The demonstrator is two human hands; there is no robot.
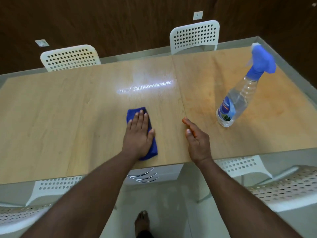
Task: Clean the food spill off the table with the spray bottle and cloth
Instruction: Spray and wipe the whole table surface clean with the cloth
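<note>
White perforated chairs ring the scene: two backs point(70, 57) point(194, 36) along the upper frame, more point(281, 188) point(18, 215) tucked in at lower left and right. Two wall sockets point(41, 43) point(198, 15) dot the dark wood panelling point(111, 23) behind. A bare foot point(142, 220) stands at bottom centre.

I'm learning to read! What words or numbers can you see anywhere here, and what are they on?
Spray bottle label: one large white word running up the blue label, too blurred to read for sure.
Smaller print and the orange strip below it: too small to read.
Table, blue cloth, white chairs, wall sockets: no words or numbers.
</note>
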